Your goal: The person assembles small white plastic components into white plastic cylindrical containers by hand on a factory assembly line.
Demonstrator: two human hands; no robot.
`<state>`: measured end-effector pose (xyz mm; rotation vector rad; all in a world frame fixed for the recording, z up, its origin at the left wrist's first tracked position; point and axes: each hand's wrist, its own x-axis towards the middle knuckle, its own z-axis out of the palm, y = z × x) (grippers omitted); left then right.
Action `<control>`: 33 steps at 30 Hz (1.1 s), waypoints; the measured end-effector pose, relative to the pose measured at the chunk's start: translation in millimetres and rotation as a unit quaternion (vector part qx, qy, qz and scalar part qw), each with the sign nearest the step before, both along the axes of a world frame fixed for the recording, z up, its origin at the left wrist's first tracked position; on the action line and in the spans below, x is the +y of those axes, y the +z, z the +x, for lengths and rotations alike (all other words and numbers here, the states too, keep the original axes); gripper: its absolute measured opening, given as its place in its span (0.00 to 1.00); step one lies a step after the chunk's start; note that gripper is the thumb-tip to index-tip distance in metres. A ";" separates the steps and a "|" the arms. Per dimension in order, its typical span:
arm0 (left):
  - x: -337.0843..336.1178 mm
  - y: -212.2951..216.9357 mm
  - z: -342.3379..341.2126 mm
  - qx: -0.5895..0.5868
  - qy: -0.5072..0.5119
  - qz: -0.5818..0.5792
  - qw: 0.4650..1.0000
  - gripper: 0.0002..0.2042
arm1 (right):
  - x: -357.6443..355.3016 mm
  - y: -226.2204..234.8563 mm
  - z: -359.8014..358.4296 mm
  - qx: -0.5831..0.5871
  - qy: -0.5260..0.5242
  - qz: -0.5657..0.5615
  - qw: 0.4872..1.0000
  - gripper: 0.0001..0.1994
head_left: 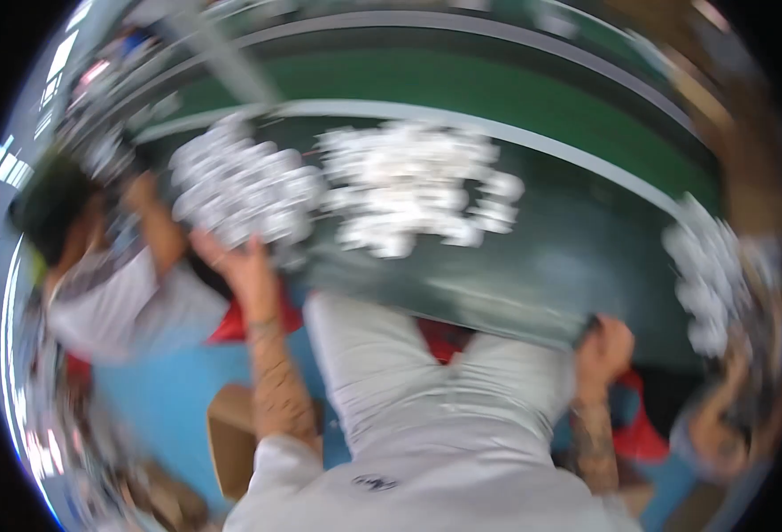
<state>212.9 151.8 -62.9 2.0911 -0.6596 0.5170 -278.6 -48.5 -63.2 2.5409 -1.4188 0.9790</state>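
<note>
The whole view is smeared by motion. My left hand (247, 273) reaches to the near edge of a heap of small whitish-grey pieces (245, 186). Its fingers are spread, and I cannot tell whether they touch the pieces. To the right of that heap lies a second heap of brighter white pieces (408, 182), loosely scattered at its right side. My right hand (605, 350) is curled closed at the near right edge of the dark green table (541, 257). A small dark shape shows at its fingers, too blurred to name.
A co-worker (134, 293) in a light shirt sits at the left, an arm over the table. Another person's arm (719, 417) shows at the right, near more white pieces (705, 275). A pale rail (462, 118) borders a green strip (497, 89). A cardboard box (231, 434) stands below left.
</note>
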 end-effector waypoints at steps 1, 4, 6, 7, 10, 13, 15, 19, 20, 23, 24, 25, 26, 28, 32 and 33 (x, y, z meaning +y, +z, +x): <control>3.6 -7.3 -1.0 -0.081 -0.001 0.031 0.996 0.48 | 1.7 2.6 15.1 0.005 -0.005 0.038 0.999 0.10; 19.8 -1.1 34.5 -0.259 0.063 0.176 0.948 0.49 | -10.5 -8.7 22.6 -0.094 0.044 0.072 0.992 0.10; -0.6 9.5 23.3 -0.232 0.177 0.299 0.909 0.48 | -12.5 3.0 -5.6 -0.129 0.015 0.052 0.990 0.12; -20.4 21.8 1.5 -0.215 0.210 0.327 0.896 0.47 | -14.2 8.1 -18.5 -0.172 0.032 0.043 0.984 0.13; -30.3 33.8 -34.8 -0.314 0.030 0.121 0.941 0.41 | -28.7 20.1 -83.0 -0.117 -0.159 -0.045 0.979 0.18; -91.9 42.2 -142.4 -0.130 -0.279 -0.048 0.950 0.38 | -60.8 30.2 -127.5 -0.099 -0.238 -0.051 0.965 0.26; -159.9 74.4 -225.6 -0.084 -0.478 -0.010 0.874 0.35 | -85.7 34.4 -143.3 -0.015 -0.332 -0.052 0.942 0.31; -324.0 120.8 -352.9 -0.119 -0.675 0.120 0.718 0.34 | -124.7 15.3 -173.5 -0.099 -0.379 -0.073 0.917 0.28; -363.1 113.5 -377.3 -0.148 -0.683 0.125 0.704 0.34 | -131.7 13.0 -177.6 -0.104 -0.380 -0.083 0.915 0.28; -462.4 97.2 -438.9 -0.157 -0.650 0.263 0.695 0.36 | -138.1 6.5 -179.9 -0.146 -0.368 -0.016 0.918 0.29; -481.5 96.0 -454.7 -0.163 -0.636 0.311 0.688 0.37 | -139.7 5.1 -177.6 -0.152 -0.357 -0.013 0.922 0.28; -496.9 95.7 -466.4 -0.155 -0.640 0.328 0.677 0.37 | -137.7 6.4 -175.2 -0.126 -0.354 -0.002 0.927 0.27; -504.2 96.3 -475.6 -0.145 -0.644 0.350 0.664 0.38 | -132.6 10.8 -171.6 -0.099 -0.352 0.016 0.931 0.26; -518.1 98.2 -489.0 -0.148 -0.652 0.390 0.633 0.37 | -134.0 17.8 -174.7 -0.101 -0.352 0.010 0.931 0.25; -519.9 88.1 -492.7 -0.182 -0.681 0.384 0.596 0.35 | -139.9 20.7 -179.4 -0.135 -0.248 -0.038 0.958 0.23; -517.0 83.9 -491.3 -0.182 -0.679 0.392 0.594 0.35 | -139.2 22.5 -178.3 -0.125 -0.241 -0.032 0.962 0.22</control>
